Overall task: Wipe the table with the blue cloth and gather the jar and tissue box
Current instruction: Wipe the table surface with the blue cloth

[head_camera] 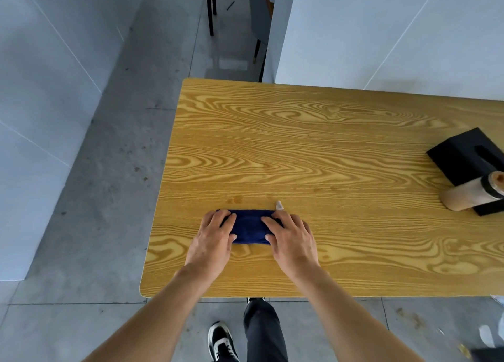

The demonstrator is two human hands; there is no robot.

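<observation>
Both hands flat on the blue cloth point(249, 226), near the desk's point(300, 148) front-left corner. Left hand point(214, 237) presses its left end, right hand point(290, 237) its right end, fingers spread, palms down, nothing gripped. Looks like pinning the fold for wiping. Cloth's long axis runs left-right along the front edge. Tissue box point(463, 159) and jar point(469, 198), on its side, touching, far right of cloth.

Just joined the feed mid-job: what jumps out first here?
Both hands, left hand and right hand, press flat on a folded blue cloth near the front left of the wooden table. At the right edge, a black tissue box sits with a jar lying on its side against it.
</observation>
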